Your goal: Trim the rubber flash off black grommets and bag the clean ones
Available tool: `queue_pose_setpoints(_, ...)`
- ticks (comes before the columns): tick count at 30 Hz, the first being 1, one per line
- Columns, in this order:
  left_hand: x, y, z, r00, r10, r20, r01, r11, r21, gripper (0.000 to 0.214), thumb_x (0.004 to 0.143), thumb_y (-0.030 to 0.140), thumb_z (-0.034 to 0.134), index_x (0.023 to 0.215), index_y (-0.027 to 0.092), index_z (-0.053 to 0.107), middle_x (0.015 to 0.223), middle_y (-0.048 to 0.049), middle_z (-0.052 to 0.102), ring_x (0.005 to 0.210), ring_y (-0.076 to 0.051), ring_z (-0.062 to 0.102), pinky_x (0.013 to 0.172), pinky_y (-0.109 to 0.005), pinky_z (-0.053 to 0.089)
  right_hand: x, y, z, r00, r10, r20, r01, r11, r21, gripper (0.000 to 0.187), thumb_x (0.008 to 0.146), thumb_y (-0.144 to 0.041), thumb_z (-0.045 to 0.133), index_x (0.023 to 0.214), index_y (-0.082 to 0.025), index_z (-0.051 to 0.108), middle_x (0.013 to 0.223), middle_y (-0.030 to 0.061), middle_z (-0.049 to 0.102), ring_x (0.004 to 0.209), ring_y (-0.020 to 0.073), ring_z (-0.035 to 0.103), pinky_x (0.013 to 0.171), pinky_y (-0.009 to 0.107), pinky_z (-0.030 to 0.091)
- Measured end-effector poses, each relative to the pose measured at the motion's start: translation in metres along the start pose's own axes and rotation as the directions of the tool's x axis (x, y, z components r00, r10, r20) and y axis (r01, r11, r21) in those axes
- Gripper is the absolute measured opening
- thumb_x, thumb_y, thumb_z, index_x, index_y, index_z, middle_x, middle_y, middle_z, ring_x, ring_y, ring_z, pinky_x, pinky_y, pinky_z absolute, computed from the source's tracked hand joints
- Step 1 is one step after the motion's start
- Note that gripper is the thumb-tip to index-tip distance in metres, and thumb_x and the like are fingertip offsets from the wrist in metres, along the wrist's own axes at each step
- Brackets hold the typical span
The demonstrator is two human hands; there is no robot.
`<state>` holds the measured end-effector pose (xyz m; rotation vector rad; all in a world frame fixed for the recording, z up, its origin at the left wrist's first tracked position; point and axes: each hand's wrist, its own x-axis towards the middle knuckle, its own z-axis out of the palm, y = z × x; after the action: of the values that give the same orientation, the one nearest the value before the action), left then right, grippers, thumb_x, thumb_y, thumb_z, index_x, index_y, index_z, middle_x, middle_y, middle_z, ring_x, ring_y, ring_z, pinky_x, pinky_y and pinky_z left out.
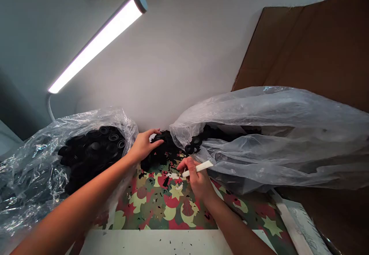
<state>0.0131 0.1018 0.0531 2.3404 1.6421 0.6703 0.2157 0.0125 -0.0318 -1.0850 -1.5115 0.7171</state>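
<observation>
My left hand [143, 145] reaches forward and its fingers close on a black round part in a pile of black rubber parts [161, 153] at the back of the work surface. My right hand [196, 179] is closed on a thin white tool [198, 168], held like a pen, tip pointing left over the patterned mat [161, 201]. Small black scraps are scattered across the mat.
A clear plastic bag [34, 170] full of black round parts [92, 151] lies at the left. A larger clear bag [273, 139] over a cardboard box [311, 51] fills the right. A lit tube lamp [98, 41] hangs above. A white table edge [150, 243] is nearest.
</observation>
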Motion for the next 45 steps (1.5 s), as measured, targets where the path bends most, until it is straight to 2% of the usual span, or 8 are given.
queue_pose_setpoints(3,-0.04,0.002,0.012,0.999,0.047,-0.001,-0.047,0.989,-0.139,0.029,0.088,0.031,0.068,0.116,0.023,0.071,0.107,-0.0038,0.079,0.098,-0.022,0.073,0.089,-0.032,0.055,-0.004,-0.006,-0.002,0.997,-0.033,-0.074,0.041,0.992,0.116,0.065,0.103,-0.062,0.023,0.078,-0.021,0.066,0.063,0.0021,0.063,0.047,0.0136,0.058,0.047,0.026,0.048)
queue_pose_setpoints(9,-0.092,-0.001,0.047,0.998,-0.002,0.056,0.033,0.837,-0.546,0.041,0.059,0.017,0.09,0.098,0.026,0.081,0.108,-0.0056,0.076,0.105,-0.026,0.069,0.096,-0.037,0.051,-0.013,-0.013,0.01,0.971,-0.212,-0.11,0.208,0.977,-0.049,0.015,0.096,-0.033,0.059,0.097,-0.023,0.07,0.089,0.0058,0.075,0.085,0.0216,0.072,0.077,0.034,0.059)
queue_pose_setpoints(16,-0.1,0.001,0.051,0.974,-0.163,0.157,0.224,0.8,-0.557,0.04,0.057,0.012,0.086,0.094,0.021,0.074,0.09,-0.0007,0.077,0.088,-0.024,0.069,0.081,-0.031,0.049,-0.022,-0.002,0.02,0.916,-0.392,0.09,0.401,0.906,-0.137,0.01,0.093,-0.019,0.057,0.087,-0.024,0.065,0.104,0.0064,0.077,0.094,0.0204,0.073,0.084,0.035,0.059)
queue_pose_setpoints(20,-0.102,-0.001,0.055,0.981,-0.161,0.11,0.194,0.835,-0.515,0.023,0.06,0.02,0.082,0.077,0.02,0.066,0.073,0.0031,0.071,0.071,-0.019,0.062,0.066,-0.027,0.044,-0.022,0.002,0.027,0.819,-0.539,0.199,0.571,0.798,-0.192,0.015,0.095,-0.017,0.053,0.093,-0.023,0.066,0.109,0.0087,0.078,0.101,0.0222,0.073,0.089,0.039,0.06)
queue_pose_setpoints(27,-0.101,0.001,0.053,0.983,-0.13,0.126,0.177,0.842,-0.51,0.015,0.065,0.02,0.077,0.078,0.02,0.07,0.077,0.0006,0.075,0.072,-0.02,0.064,0.066,-0.027,0.044,-0.021,-0.003,0.028,0.779,-0.574,0.251,0.626,0.718,-0.304,0.026,0.097,-0.012,0.049,0.113,-0.02,0.068,0.104,0.0109,0.078,0.098,0.0239,0.075,0.087,0.04,0.061)
queue_pose_setpoints(37,-0.101,0.005,0.054,0.979,-0.181,0.092,0.203,0.836,-0.509,0.019,0.061,0.015,0.076,0.078,0.021,0.071,0.078,0.0005,0.075,0.073,-0.02,0.064,0.069,-0.029,0.047,-0.027,0.006,0.036,0.839,-0.492,0.232,0.542,0.719,-0.435,0.026,0.1,-0.012,0.041,0.1,-0.021,0.065,0.1,0.0109,0.075,0.095,0.0233,0.071,0.085,0.039,0.055)
queue_pose_setpoints(41,-0.101,0.008,0.05,0.966,-0.232,0.111,0.249,0.731,-0.635,0.029,0.062,0.025,0.082,0.088,0.021,0.072,0.084,-0.0017,0.074,0.08,-0.022,0.066,0.074,-0.032,0.049,-0.014,0.018,0.018,0.974,-0.195,0.116,0.226,0.785,-0.577,0.022,0.094,-0.014,0.042,0.083,-0.022,0.059,0.084,0.0104,0.071,0.081,0.0262,0.067,0.076,0.039,0.051)
queue_pose_setpoints(45,-0.1,0.002,0.049,0.96,-0.215,0.179,0.273,0.578,-0.769,0.035,0.067,0.033,0.079,0.099,0.021,0.069,0.097,-0.0043,0.075,0.089,-0.023,0.068,0.079,-0.033,0.053,-0.004,0.019,0.001,0.992,-0.003,0.123,0.061,0.883,-0.466,0.015,0.083,-0.016,0.049,0.07,-0.025,0.05,0.082,0.0051,0.07,0.079,0.0237,0.067,0.074,0.035,0.051)
